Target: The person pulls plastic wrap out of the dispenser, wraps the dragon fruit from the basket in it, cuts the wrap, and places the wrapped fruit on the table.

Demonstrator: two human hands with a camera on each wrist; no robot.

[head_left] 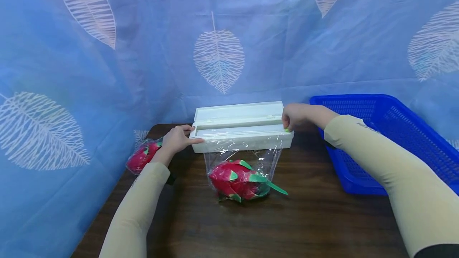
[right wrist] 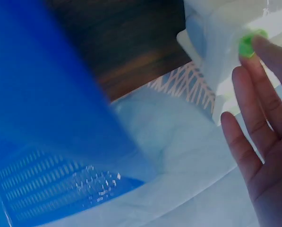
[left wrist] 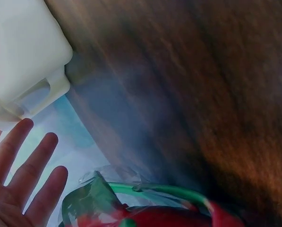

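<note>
A white cling film dispenser box [head_left: 247,143] stands at the back of the table with its lid [head_left: 240,110] raised. Clear cling film [head_left: 218,156] hangs from its front edge down to a red dragon fruit [head_left: 233,178] with green tips, and partly covers it. My left hand [head_left: 175,140] grips the box's left end, thumb on the front and fingers at the side. At the right end, my right hand [head_left: 295,116] pinches a small green slide cutter [right wrist: 247,45] between thumb and index finger. The other fingers of that hand are stretched out in the right wrist view.
Another dragon fruit [head_left: 138,160], wrapped in film, lies by the left table edge beyond my left forearm. A blue plastic basket [head_left: 353,184] stands at the right, under and beside my right forearm. Behind the dark wood table [head_left: 287,226] hangs a blue leaf-patterned cloth [head_left: 258,51].
</note>
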